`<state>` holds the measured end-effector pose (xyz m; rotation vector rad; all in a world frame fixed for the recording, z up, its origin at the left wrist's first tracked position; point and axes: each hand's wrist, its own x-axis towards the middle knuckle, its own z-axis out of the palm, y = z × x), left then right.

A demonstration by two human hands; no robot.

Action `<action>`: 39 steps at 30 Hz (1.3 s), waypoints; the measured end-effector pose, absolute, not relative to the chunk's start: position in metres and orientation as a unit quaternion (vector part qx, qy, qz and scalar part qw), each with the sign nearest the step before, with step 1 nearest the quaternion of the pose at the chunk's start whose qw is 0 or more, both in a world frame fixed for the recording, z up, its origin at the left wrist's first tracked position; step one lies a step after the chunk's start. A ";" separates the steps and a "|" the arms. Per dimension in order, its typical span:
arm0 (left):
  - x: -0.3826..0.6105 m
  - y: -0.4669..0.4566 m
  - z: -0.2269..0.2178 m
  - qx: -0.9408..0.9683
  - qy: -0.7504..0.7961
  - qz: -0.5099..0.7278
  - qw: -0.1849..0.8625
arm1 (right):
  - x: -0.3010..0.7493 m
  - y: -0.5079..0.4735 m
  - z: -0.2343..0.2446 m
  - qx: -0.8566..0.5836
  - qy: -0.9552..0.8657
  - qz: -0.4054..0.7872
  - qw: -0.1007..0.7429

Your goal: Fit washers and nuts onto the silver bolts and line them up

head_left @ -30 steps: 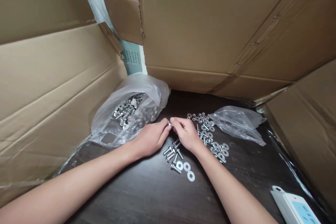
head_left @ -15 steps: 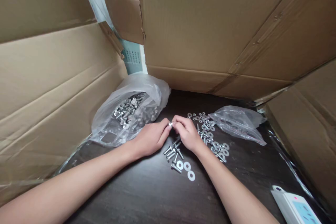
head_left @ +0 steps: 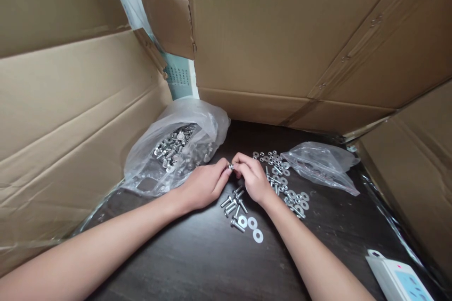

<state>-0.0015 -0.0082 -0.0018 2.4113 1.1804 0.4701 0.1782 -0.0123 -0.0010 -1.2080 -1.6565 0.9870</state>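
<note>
My left hand [head_left: 208, 182] and my right hand [head_left: 251, 176] meet over the middle of the dark table, fingertips closed. Between them they pinch a small shiny bolt [head_left: 230, 166], mostly covered by the fingers; whether a nut or washer sits on it I cannot tell. Just below the hands lies a small heap of loose bolts [head_left: 231, 206]. Several flat washers [head_left: 252, 223] rest at its near side. To the right of my right hand spreads a mix of washers, nuts and bolts [head_left: 282, 181].
A clear plastic bag [head_left: 212, 120] full of metal fasteners [head_left: 173, 146] stands behind my left hand. Another clear bag [head_left: 321, 162] lies flat at the right. A white power strip [head_left: 388, 270] with a red light sits near right. Cardboard walls [head_left: 282, 33] surround the table [head_left: 183, 263].
My right fingers have shifted slightly around the bolt, and a little more of the metal shows between the hands. The loose parts and bags look the same.
</note>
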 end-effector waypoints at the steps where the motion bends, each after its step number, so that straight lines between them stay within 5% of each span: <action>1: -0.001 -0.008 -0.002 0.865 0.425 0.167 0.206 | 0.178 -0.012 -0.001 -0.482 -0.662 0.395 0.417; 39: -0.002 -0.009 -0.001 0.863 0.413 0.194 0.217 | 0.178 -0.013 0.001 -0.481 -0.667 0.387 0.417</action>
